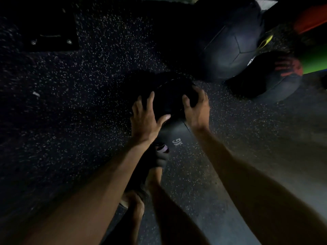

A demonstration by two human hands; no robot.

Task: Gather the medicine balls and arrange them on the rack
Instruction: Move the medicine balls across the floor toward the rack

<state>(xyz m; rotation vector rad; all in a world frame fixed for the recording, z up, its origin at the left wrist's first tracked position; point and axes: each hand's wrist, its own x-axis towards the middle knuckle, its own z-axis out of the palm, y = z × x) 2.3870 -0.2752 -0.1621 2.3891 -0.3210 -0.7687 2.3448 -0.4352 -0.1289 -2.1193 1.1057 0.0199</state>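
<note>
Round black panelled medicine ball (170, 103) sits mid-scene above the speckled dark rubber floor (88, 85); left hand (146, 117) and right hand (197, 108) clasp opposite sides, fingers spread and curled round it, likely for balance; large grey panelled ball (230, 50) lies far right

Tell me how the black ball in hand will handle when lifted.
Probably heavy for its size: the black ball carries a weight marking, and the left hand and right hand both grip it. Round, so it may roll on the floor.

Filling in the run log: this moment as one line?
phase: grasp | left hand, right hand: both gripping black medicine ball | large dark ball, red-marked ball: on floor beyond | rack: not in view
</note>
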